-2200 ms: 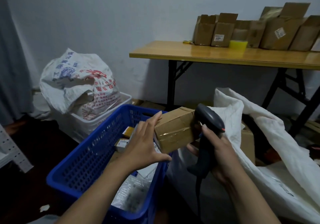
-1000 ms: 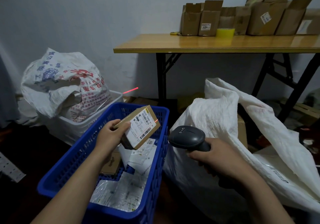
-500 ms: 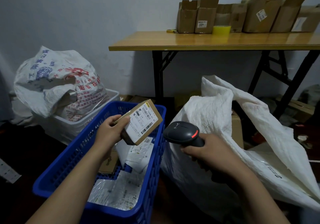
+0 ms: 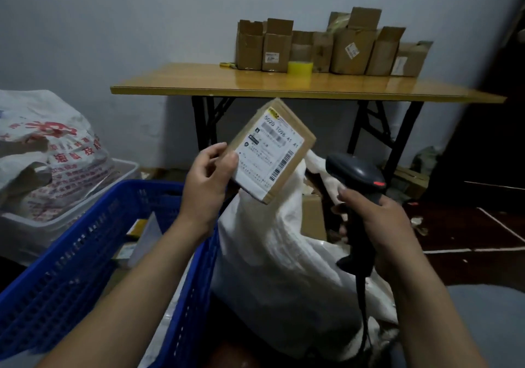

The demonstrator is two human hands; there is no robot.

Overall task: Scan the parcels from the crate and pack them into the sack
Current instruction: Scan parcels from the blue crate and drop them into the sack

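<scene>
- The blue plastic lattice crate (image 4: pixel 85 254) sits nearest on the left. Its right wall touches the white woven sack (image 4: pixel 278 268), and the left forearm crosses that wall.
- Flat packets and paper-wrapped parcels (image 4: pixel 143 239) lie in the crate's far part, too dim to read.
- The sack stands just right of the crate. Its mouth gapes upward, and a plain brown cardboard box (image 4: pixel 312 214) shows inside.
- The right hand (image 4: pixel 372 217) is wrapped round the grip of a black handheld barcode scanner (image 4: pixel 355 173) over the sack's right rim. The scanner's head is tipped left and a red light shows on its side.
- The left hand (image 4: pixel 206 180) pinches the left edge of a flat brown cardboard parcel with a white shipping label (image 4: pixel 272 151), thumb on the label face. The parcel is held tilted in the air above the sack's mouth, with a clear gap between it and the scanner.
- On the label "T098 41 41" can be read. There is a yellow strip at its top corner and a barcode along its lower right edge, and the small print is blurred.
- Dark floor (image 4: pixel 468 225) lies open right of the sack, crossed by pale lines.
- Far left, a white plastic tub (image 4: pixel 85 205) holds a white woven bag with red and blue print (image 4: pixel 48 151).
- A yellow-topped folding table with black legs (image 4: pixel 255 85) stands against the wall. Open-flapped brown cardboard boxes (image 4: pixel 349 52) line its back edge, with a yellow tape roll (image 4: pixel 300 67) before them.
</scene>
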